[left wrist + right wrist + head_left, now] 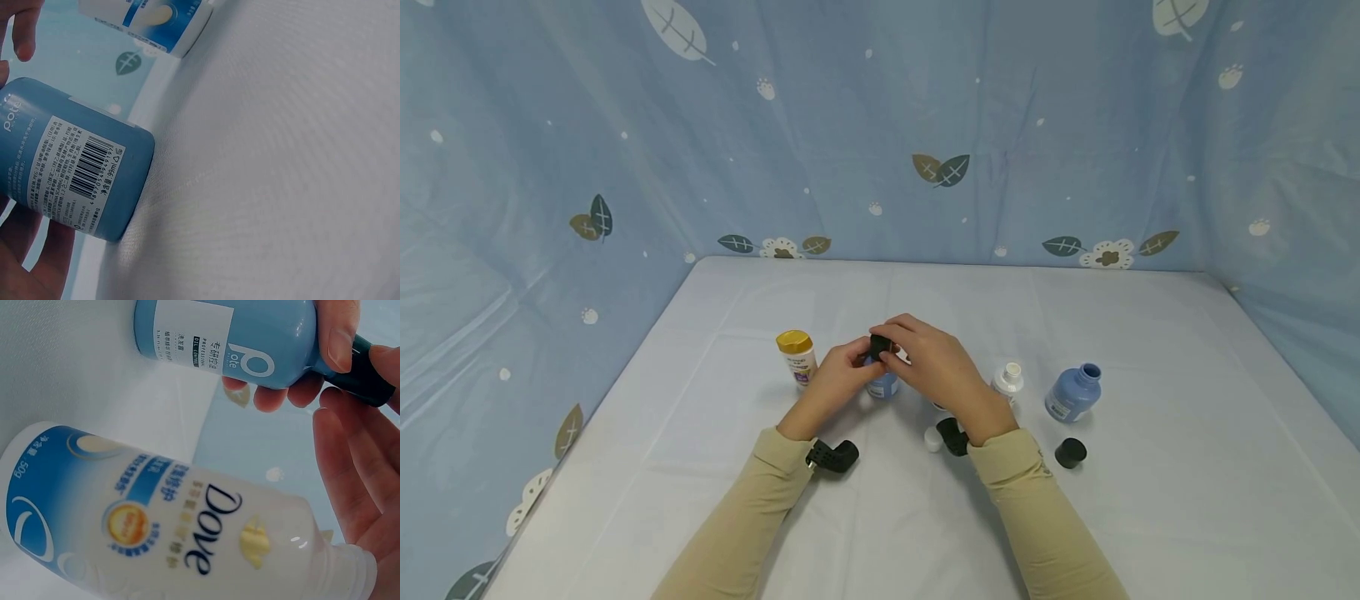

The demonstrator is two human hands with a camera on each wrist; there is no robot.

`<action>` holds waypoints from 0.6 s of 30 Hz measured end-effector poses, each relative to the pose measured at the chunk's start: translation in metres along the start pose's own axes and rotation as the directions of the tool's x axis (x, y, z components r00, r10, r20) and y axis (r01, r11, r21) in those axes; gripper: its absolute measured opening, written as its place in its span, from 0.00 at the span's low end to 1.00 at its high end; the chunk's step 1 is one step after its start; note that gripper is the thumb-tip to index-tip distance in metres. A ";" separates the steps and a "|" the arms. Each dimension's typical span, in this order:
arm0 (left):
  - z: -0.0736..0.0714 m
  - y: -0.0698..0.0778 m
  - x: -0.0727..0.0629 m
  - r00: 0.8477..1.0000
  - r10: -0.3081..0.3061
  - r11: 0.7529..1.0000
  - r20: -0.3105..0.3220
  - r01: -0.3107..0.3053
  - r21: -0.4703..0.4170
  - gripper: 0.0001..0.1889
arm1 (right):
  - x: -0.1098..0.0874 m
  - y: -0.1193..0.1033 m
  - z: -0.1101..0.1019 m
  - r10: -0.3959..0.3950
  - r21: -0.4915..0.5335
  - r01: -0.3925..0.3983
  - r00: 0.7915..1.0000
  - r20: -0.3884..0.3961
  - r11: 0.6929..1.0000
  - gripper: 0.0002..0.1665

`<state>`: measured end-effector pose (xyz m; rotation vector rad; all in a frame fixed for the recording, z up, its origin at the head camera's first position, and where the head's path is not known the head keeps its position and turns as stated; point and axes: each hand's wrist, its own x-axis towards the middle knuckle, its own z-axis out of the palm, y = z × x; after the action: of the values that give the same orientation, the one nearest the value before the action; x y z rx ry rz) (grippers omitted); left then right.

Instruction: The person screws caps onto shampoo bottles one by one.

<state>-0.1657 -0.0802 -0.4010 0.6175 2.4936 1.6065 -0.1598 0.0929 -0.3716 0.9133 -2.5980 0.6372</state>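
A small blue bottle (882,386) labelled "Pote" stands on the white tabletop between the two hands. My left hand (835,382) grips it around the shoulder and neck. With thumb and fingers, my right hand (946,364) pinches the black cap (365,375) at the bottle's neck. How far the cap is screwed on cannot be told. In the right wrist view a white and blue Dove bottle (169,512) stands close by, its threaded neck uncapped. Behind the hands in the left wrist view, part of a white and blue bottle (156,22) shows.
Left of the hands stands a white bottle with a yellow cap (794,342). To the right are a white bottle (1008,380), an uncapped blue bottle (1073,393) and a loose black cap (1071,452). A white cap (932,439) lies near the right wrist.
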 end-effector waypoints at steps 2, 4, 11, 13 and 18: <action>0.000 0.002 0.000 1.000 -0.011 1.000 -0.005 0.011 0.007 0.14 | 0.000 0.000 0.001 0.005 0.005 -0.005 1.000 0.003 1.000 0.22; 0.000 0.004 -0.001 1.000 -0.013 1.000 -0.009 0.013 0.017 0.14 | 0.000 0.000 0.001 0.015 0.012 -0.015 1.000 0.009 1.000 0.24; 0.000 0.003 0.000 1.000 -0.012 1.000 0.000 0.012 0.018 0.16 | 0.000 0.001 0.001 0.002 0.029 -0.002 1.000 -0.003 1.000 0.25; -0.001 0.002 0.000 1.000 -0.018 1.000 0.005 0.018 0.009 0.17 | 0.000 0.001 0.001 -0.015 0.029 0.016 1.000 -0.009 0.999 0.23; -0.001 0.001 0.000 1.000 -0.018 1.000 0.018 0.018 -0.018 0.18 | 0.000 0.001 0.001 -0.025 0.024 0.025 1.000 -0.004 0.999 0.21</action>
<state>-0.1655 -0.0811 -0.3993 0.6026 2.4626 1.6079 -0.1610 0.0929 -0.3730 0.9493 -2.5775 0.6640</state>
